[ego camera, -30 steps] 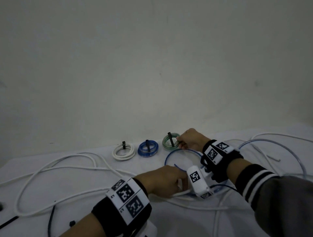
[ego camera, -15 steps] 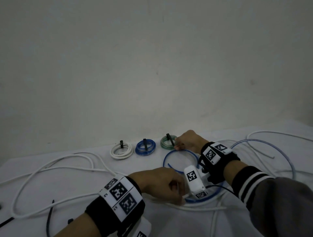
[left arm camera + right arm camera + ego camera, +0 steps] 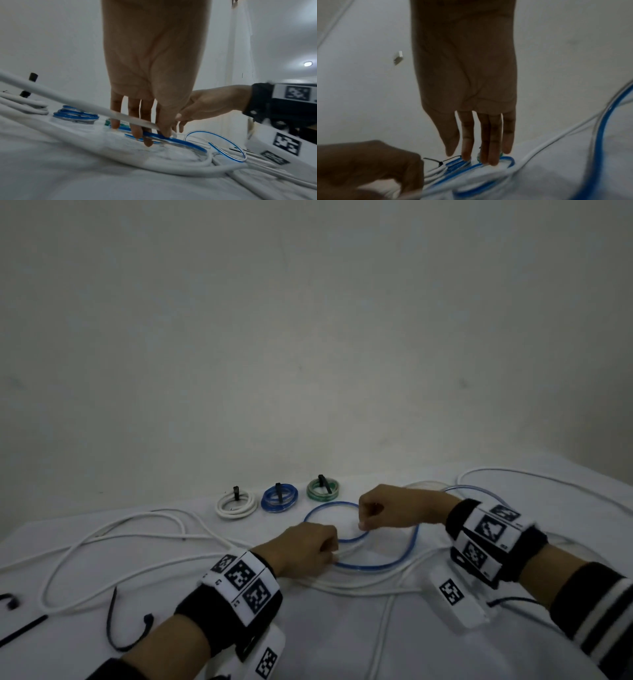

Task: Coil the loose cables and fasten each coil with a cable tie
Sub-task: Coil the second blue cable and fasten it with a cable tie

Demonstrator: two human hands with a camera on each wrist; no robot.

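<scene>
A: Hands?
B: I saw left hand (image 3: 301,546) pinching white cable (image 3: 102,537), right hand (image 3: 383,508) pinching blue cable (image 3: 376,566).
A: Where?
B: Blue cable looped on counter (image 3: 342,628), near three tied coils (image 3: 279,501).

White-clothed table (image 3: 102,655) carries three tied coils (image 3: 278,502) (white, blue, green) and loose cables (image 3: 113,529).

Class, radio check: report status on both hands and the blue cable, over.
Left hand and right hand both pinch the blue cable, loop half-formed. Three tied coils behind. White cable lies underneath, tangle risk.
</scene>
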